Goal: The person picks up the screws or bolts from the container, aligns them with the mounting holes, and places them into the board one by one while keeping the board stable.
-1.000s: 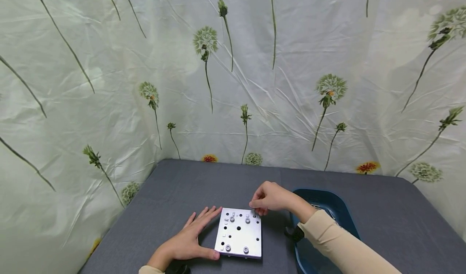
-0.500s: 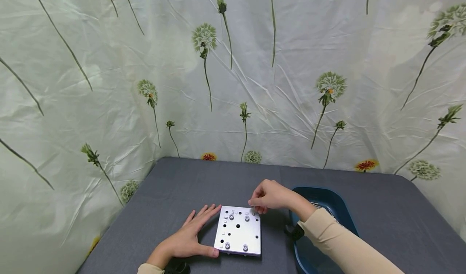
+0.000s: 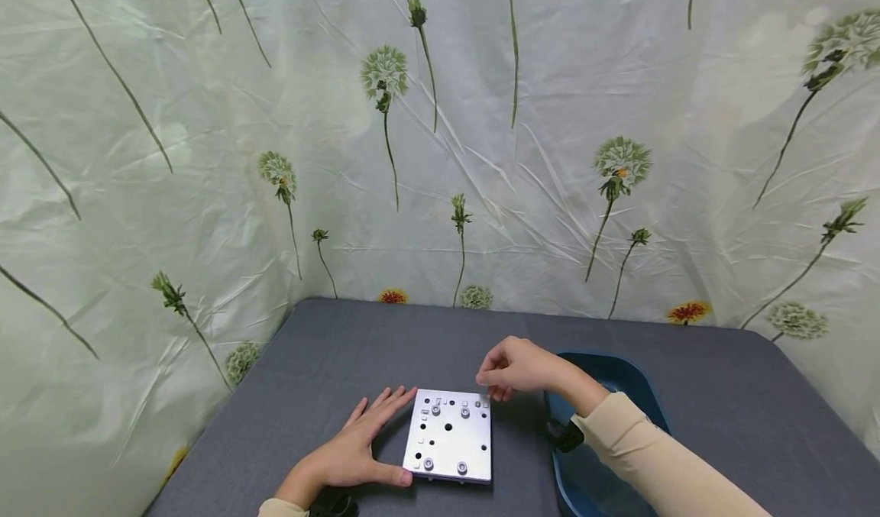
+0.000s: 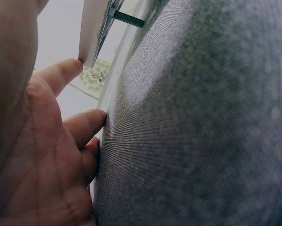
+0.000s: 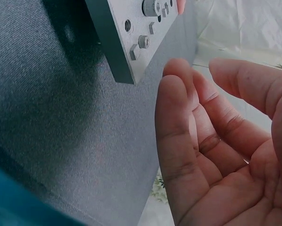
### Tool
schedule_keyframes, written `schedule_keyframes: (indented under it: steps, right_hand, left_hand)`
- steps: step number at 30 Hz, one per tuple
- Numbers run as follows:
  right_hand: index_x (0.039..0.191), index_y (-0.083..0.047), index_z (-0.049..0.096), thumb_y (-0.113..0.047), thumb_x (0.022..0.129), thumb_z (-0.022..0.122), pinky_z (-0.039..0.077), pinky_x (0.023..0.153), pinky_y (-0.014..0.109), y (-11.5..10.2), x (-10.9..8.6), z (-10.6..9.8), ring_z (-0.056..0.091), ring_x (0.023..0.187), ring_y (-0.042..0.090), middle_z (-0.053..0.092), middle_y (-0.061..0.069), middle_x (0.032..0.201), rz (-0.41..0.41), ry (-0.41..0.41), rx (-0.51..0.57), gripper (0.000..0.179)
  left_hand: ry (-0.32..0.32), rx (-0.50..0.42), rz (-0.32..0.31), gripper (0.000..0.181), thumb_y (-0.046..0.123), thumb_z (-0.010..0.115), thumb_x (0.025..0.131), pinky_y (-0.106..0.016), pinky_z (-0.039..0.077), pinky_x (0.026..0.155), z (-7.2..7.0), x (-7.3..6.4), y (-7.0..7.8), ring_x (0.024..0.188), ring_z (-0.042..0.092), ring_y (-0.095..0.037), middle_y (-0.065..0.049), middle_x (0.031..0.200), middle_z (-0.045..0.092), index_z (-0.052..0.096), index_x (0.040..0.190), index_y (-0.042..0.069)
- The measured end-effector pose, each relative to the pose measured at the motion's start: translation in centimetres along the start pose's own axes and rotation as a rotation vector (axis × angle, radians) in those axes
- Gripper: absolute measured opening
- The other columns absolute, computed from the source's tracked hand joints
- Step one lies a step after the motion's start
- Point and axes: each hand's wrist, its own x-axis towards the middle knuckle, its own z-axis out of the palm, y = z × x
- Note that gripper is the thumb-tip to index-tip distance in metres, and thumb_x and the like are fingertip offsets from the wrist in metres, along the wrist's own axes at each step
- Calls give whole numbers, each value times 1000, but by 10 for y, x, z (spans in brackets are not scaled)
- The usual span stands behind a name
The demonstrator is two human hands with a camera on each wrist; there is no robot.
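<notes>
A silver metal plate (image 3: 448, 444) with holes and several socket-head screws lies in front of me in the head view. My left hand (image 3: 364, 444) is spread along its left side, the index fingertip at the far-left corner and the thumb at the near-left one. Threaded screw ends (image 4: 129, 19) stick out under the plate in the left wrist view. My right hand (image 3: 519, 366) hovers just off the far-right corner, fingers loosely bent and thumb apart, holding nothing. Near that corner a small screw (image 5: 144, 41) sits in the plate, its head slightly proud of the surface.
A dark teal bin (image 3: 591, 475) stands right of the plate, partly under my right forearm, which hides some of its inside. The grey table (image 3: 406, 341) ends at a hanging floral sheet (image 3: 330, 120) behind and to the sides.
The small screw stood tall under my right fingers and has dropped into the far-right corner. My right hand has let go and drawn slightly right. The left hand keeps its place.
</notes>
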Motion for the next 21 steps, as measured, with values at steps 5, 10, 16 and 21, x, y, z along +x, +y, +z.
schedule_keyframes:
  steps: [5,10,16,21]
  right_hand:
    - [103,-1,81,-20,104,72,66,76,48,3,-4,-4,72,70,14,76,2,77,11,17,-2,21]
    - [103,-1,80,-21,104,72,66,76,47,8,-9,-9,72,70,14,75,2,78,11,25,-3,21]
    - [102,0,80,-21,104,73,66,73,45,13,-16,-16,71,69,15,76,3,78,17,33,1,22]
    - [103,0,79,-20,104,72,65,71,43,16,-20,-20,71,69,15,76,3,78,12,36,8,21]
  left_hand:
    - [-2,5,4,116,47,95,80,-85,-5,121,-1,-1,2,166,9,-51,-17,178,25,28,172,25]
    - [2,7,14,115,46,95,80,-86,-4,121,-2,-2,3,166,11,-52,-17,178,26,29,172,23]
    - [-7,15,37,114,47,94,81,-85,-3,122,0,-1,1,166,11,-51,-16,179,25,28,172,24]
    - [-5,8,29,114,47,94,81,-85,-4,121,0,-1,-1,167,10,-50,-16,179,25,29,172,23]
